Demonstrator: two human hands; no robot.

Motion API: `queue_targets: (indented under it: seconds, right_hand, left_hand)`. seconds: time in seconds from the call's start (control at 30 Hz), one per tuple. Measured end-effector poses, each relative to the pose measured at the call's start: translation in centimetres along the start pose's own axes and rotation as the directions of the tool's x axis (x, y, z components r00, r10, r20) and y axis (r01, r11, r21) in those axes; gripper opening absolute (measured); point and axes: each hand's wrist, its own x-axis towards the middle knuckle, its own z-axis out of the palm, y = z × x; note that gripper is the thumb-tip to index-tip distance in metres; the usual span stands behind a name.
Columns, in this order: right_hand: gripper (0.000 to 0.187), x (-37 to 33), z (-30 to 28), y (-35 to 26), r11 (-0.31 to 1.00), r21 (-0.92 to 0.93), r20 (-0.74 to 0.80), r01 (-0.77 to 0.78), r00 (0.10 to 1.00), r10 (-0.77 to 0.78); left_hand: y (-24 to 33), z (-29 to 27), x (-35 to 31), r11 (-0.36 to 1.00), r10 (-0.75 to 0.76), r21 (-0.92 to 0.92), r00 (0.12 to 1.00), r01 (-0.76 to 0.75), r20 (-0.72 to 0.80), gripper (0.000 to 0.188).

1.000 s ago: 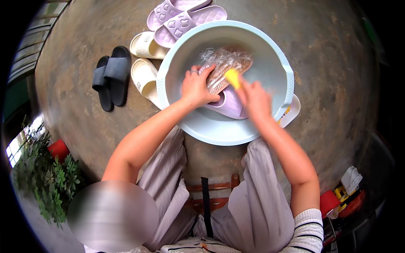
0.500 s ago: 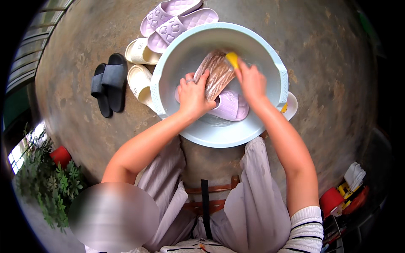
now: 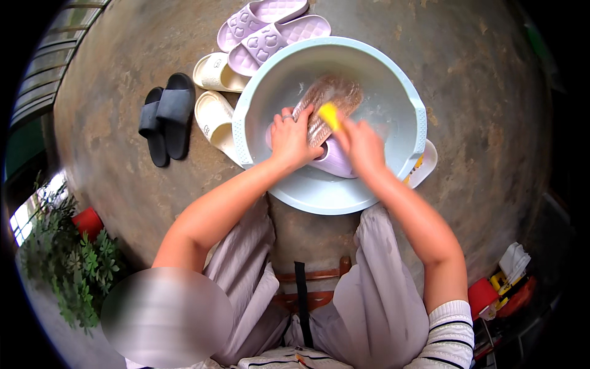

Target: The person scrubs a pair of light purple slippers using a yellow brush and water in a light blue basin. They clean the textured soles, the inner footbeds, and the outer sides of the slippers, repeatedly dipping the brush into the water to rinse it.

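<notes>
Clasped by the right hand (image 3: 364,147), a yellow brush-like tool (image 3: 329,115) has been drawn toward frame centre, apparently scrubbing the brown ridged sole (image 3: 341,98) gripped by the curled left hand (image 3: 292,140).

Slippers (image 3: 335,162) are placed in a basin (image 3: 326,198) at upper centre. Three pairs of slides (image 3: 178,107) are laid to its left and upper left.

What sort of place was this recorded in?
Probably a home's porch or yard: a stained, concrete-looking floor, a leafy plant at the left, and pairs of slide sandals set out beside a light-blue basin.
</notes>
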Motion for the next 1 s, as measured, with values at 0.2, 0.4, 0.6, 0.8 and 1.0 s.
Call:
queue_targets:
  seconds: [0.2, 0.4, 0.6, 0.8, 1.0]
  right_hand:
    - [0.039, 1.9, -3.2, 3.3, 0.981, 0.069, -0.212, -0.182, 0.958, 0.193]
    - [0.043, -1.0, -4.3, -0.5, 0.929, 0.343, -0.215, 0.143, 0.974, -0.071]
    - [0.040, 2.5, -5.2, 0.7, 0.942, 0.309, -0.251, 0.130, 0.967, -0.051]
    - [0.042, 3.9, -8.3, 1.3, 0.954, 0.300, -0.297, -0.021, 0.948, 0.115]
    - [0.042, 0.8, -7.6, -1.6, 0.940, 0.318, -0.279, 0.120, 0.960, -0.028]
  left_hand:
    - [0.3, -2.1, 1.0, 0.993, -0.035, -0.106, 0.989, 0.051, 0.146, 0.093]
    - [-0.4, -5.0, 1.9, 0.501, 0.024, -0.746, 0.855, 0.438, 0.518, 0.084]
    - [0.4, -8.2, 2.1, 0.288, 0.088, -0.754, 0.768, 0.590, 0.634, 0.075]
    - [0.4, -10.4, -0.9, 0.286, 0.154, -0.777, 0.774, 0.560, 0.615, 0.074]
    - [-0.6, -9.8, -1.3, 0.154, 0.145, -0.764, 0.751, 0.626, 0.644, 0.072]
